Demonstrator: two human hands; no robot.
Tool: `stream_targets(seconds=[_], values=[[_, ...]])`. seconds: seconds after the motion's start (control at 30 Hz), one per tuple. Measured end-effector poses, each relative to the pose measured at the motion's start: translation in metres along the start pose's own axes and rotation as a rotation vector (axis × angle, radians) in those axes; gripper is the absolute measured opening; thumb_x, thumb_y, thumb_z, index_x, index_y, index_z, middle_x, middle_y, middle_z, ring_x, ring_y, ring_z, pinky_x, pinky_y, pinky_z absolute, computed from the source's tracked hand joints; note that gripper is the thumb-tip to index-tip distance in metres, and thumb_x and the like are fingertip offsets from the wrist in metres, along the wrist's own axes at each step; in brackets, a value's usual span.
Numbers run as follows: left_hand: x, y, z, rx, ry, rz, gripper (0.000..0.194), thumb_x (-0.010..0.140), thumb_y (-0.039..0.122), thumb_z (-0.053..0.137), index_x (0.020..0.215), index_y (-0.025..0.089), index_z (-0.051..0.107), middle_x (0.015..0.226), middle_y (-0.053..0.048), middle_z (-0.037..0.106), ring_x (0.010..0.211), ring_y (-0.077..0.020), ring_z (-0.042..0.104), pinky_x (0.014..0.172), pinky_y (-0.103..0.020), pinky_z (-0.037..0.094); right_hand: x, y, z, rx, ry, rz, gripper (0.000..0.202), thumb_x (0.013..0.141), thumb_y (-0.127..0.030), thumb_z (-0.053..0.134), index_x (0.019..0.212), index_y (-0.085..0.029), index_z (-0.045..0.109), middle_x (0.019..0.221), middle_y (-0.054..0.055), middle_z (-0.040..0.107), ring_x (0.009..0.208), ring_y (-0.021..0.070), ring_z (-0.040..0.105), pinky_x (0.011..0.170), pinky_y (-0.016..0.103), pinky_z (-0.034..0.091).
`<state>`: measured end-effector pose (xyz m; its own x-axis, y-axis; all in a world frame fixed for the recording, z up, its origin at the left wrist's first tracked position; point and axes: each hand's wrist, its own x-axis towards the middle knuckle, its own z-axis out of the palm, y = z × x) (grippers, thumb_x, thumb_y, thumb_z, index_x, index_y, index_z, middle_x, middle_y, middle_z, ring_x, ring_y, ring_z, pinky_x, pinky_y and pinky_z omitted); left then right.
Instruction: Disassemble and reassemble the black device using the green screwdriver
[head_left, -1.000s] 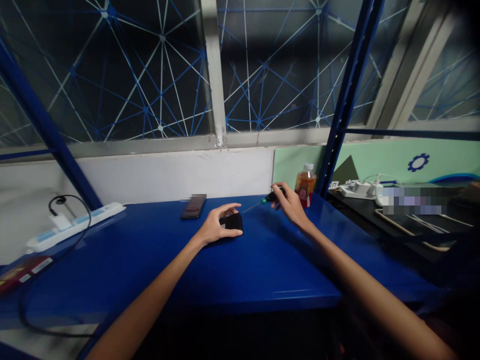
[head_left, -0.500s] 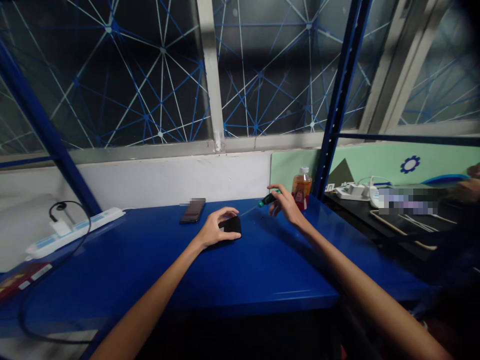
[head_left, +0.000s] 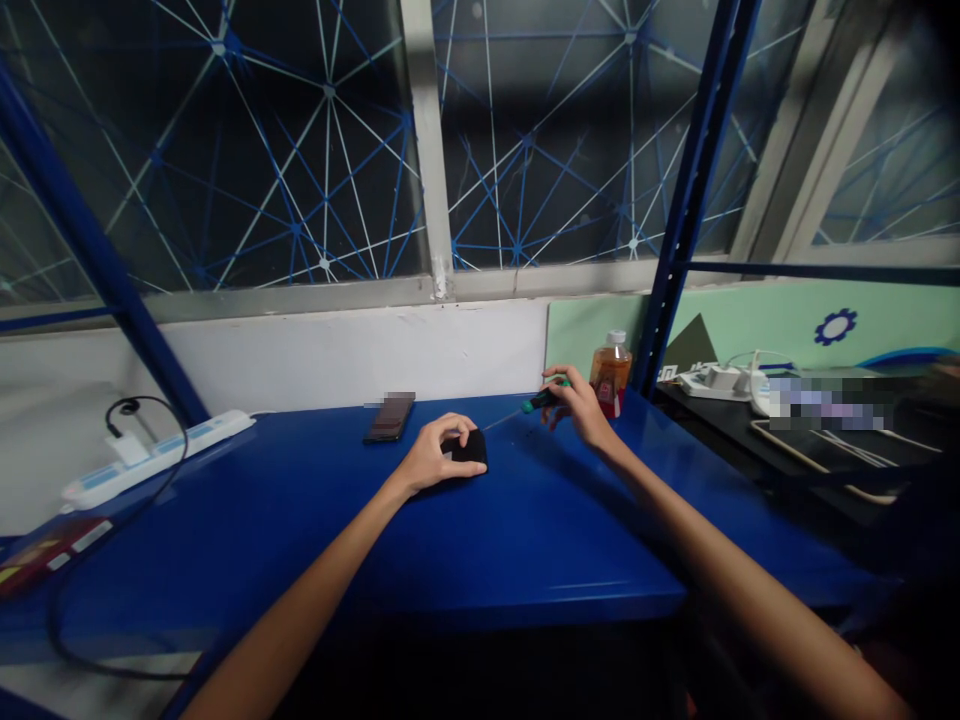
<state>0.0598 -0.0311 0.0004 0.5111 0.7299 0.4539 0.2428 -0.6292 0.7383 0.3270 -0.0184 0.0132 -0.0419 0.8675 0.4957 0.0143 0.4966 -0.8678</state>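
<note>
A small black box-like object [head_left: 471, 451] rests on the blue table [head_left: 360, 540], gripped by my left hand [head_left: 436, 455], thumb along its near side and fingers over the far side. My right hand [head_left: 574, 402] is closed around the dark green and black handle of a screwdriver [head_left: 534, 402]. Its thin metal shaft points left and down, and the tip meets the far right corner of the black object. Whether the tip sits in a screw is too small to tell.
Behind my left hand lies a smartphone [head_left: 390, 418]. A drink bottle [head_left: 611, 372] stands just beyond my right hand. At the left are a white power strip [head_left: 161, 460] with a black cable and a red packet [head_left: 56, 555]. Blue shelf posts [head_left: 694, 200] rise at both sides.
The view has shifted slightly, so everything sits a little further right. A finger of my left hand now bends over the black object's top. The screwdriver keeps its place at the corner.
</note>
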Motion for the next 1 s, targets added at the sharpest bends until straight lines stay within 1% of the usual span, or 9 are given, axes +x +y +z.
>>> stream_targets(seconds=[0.07, 0.1, 0.2, 0.27, 0.33, 0.47, 0.67, 0.83, 1.0], values=[[0.0, -0.001, 0.0, 0.0, 0.004, -0.003, 0.042, 0.062, 0.035, 0.08, 0.069, 0.018, 0.043, 0.104, -0.009, 0.06, 0.099, -0.0224, 0.059, 0.089, -0.038, 0.046, 0.0, -0.001, 0.001, 0.028, 0.004, -0.022, 0.034, 0.082, -0.045, 0.057, 0.105, -0.023, 0.047, 0.067, -0.003, 0.061, 0.044, 0.0148, 0.059, 0.04, 0.025, 0.045], [0.0, -0.001, 0.0, 0.0, 0.004, -0.004, 0.043, 0.062, 0.035, 0.081, 0.068, 0.018, 0.042, 0.105, -0.01, 0.06, 0.099, -0.0226, 0.059, 0.089, -0.038, 0.046, -0.001, -0.001, 0.002, 0.001, 0.023, -0.043, 0.033, 0.082, -0.045, 0.057, 0.105, -0.022, 0.048, 0.063, -0.005, 0.059, 0.042, 0.0138, 0.057, 0.041, 0.025, 0.045], [0.0, -0.002, 0.0, -0.001, 0.004, -0.006, 0.043, 0.062, 0.036, 0.08, 0.067, 0.018, 0.042, 0.106, -0.01, 0.06, 0.099, -0.0227, 0.059, 0.089, -0.039, 0.046, -0.006, 0.001, 0.007, -0.144, 0.139, -0.102, 0.031, 0.083, -0.046, 0.059, 0.098, -0.02, 0.052, 0.048, -0.007, 0.051, 0.037, 0.0125, 0.052, 0.042, 0.024, 0.043], [0.0, -0.002, 0.0, 0.002, 0.005, -0.006, 0.042, 0.062, 0.036, 0.079, 0.066, 0.018, 0.041, 0.106, -0.01, 0.059, 0.099, -0.0227, 0.058, 0.089, -0.04, 0.047, -0.008, 0.004, 0.01, -0.202, 0.205, -0.112, 0.031, 0.082, -0.048, 0.06, 0.093, -0.019, 0.054, 0.046, -0.007, 0.05, 0.037, 0.0127, 0.052, 0.041, 0.024, 0.042], [0.0, -0.002, -0.001, 0.004, 0.01, -0.008, 0.043, 0.062, 0.036, 0.079, 0.065, 0.018, 0.041, 0.105, -0.01, 0.059, 0.098, -0.0225, 0.058, 0.089, -0.04, 0.047, -0.008, 0.007, 0.011, -0.173, 0.194, -0.096, 0.031, 0.082, -0.047, 0.06, 0.095, -0.019, 0.054, 0.052, -0.005, 0.054, 0.039, 0.0136, 0.055, 0.04, 0.025, 0.044], [0.0, -0.003, -0.002, 0.003, 0.013, -0.017, 0.044, 0.061, 0.036, 0.08, 0.065, 0.018, 0.04, 0.105, -0.01, 0.059, 0.095, -0.0212, 0.059, 0.088, -0.039, 0.047, -0.006, 0.007, 0.011, -0.043, 0.092, -0.076, 0.036, 0.078, -0.04, 0.063, 0.105, -0.022, 0.048, 0.074, -0.001, 0.061, 0.047, 0.0152, 0.061, 0.039, 0.025, 0.047], [0.001, -0.002, 0.0, -0.031, -0.004, 0.008, 0.044, 0.062, 0.034, 0.081, 0.066, 0.018, 0.04, 0.106, -0.011, 0.058, 0.1, -0.0218, 0.058, 0.089, -0.037, 0.046, -0.009, 0.006, 0.013, -0.249, 0.243, -0.127, 0.035, 0.078, -0.046, 0.065, 0.098, -0.02, 0.053, 0.056, -0.003, 0.058, 0.041, 0.0136, 0.056, 0.042, 0.025, 0.046], [0.0, -0.004, 0.001, -0.022, -0.011, 0.011, 0.044, 0.061, 0.034, 0.081, 0.067, 0.018, 0.04, 0.106, -0.011, 0.058, 0.1, -0.0222, 0.057, 0.089, -0.037, 0.046, -0.008, 0.009, 0.012, -0.176, 0.198, -0.124, 0.031, 0.082, -0.047, 0.06, 0.096, -0.02, 0.052, 0.064, 0.0, 0.062, 0.051, 0.0163, 0.062, 0.043, 0.025, 0.047], [0.0, -0.005, 0.001, -0.031, -0.018, 0.007, 0.044, 0.062, 0.034, 0.081, 0.067, 0.018, 0.041, 0.106, -0.011, 0.058, 0.102, -0.0225, 0.057, 0.09, -0.037, 0.046, -0.008, 0.008, 0.012, -0.21, 0.241, -0.131, 0.03, 0.082, -0.047, 0.063, 0.09, -0.019, 0.054, 0.05, -0.004, 0.053, 0.04, 0.0132, 0.054, 0.043, 0.025, 0.046]])
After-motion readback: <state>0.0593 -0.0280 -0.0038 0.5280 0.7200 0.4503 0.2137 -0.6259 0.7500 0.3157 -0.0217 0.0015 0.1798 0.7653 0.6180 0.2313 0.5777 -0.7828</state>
